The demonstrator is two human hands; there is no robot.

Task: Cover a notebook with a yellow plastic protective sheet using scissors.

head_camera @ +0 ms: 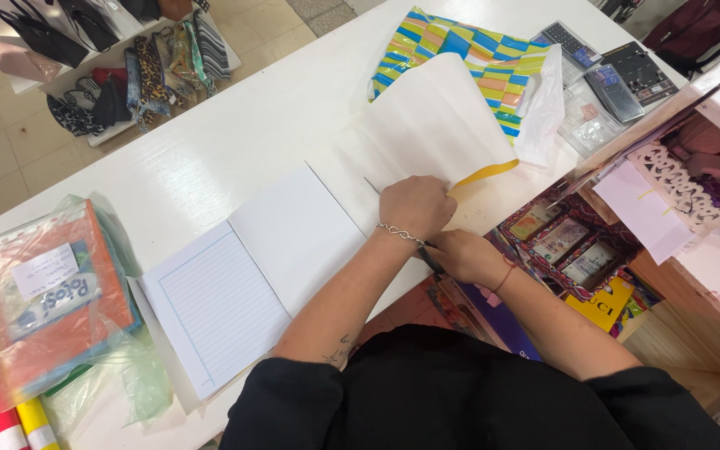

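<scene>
— So where is the white sheet (pixel 435 125)?

— Flat on the white counter (pixel 235 125), beside the open notebook (pixel 252 275). The left hand (pixel 414 208) presses it, fingers curled together.

— And the right hand (pixel 464 254)?

— Clamped on dark scissors (pixel 428 254); the blade tip (pixel 370 185) shows past the left hand. Cutting seems underway; continuing calls for a steady hold.

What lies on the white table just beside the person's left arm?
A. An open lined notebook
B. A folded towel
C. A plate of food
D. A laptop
A: an open lined notebook lies flat on the white table, beside the left arm, whose left hand presses on a sheet of paper.
</scene>
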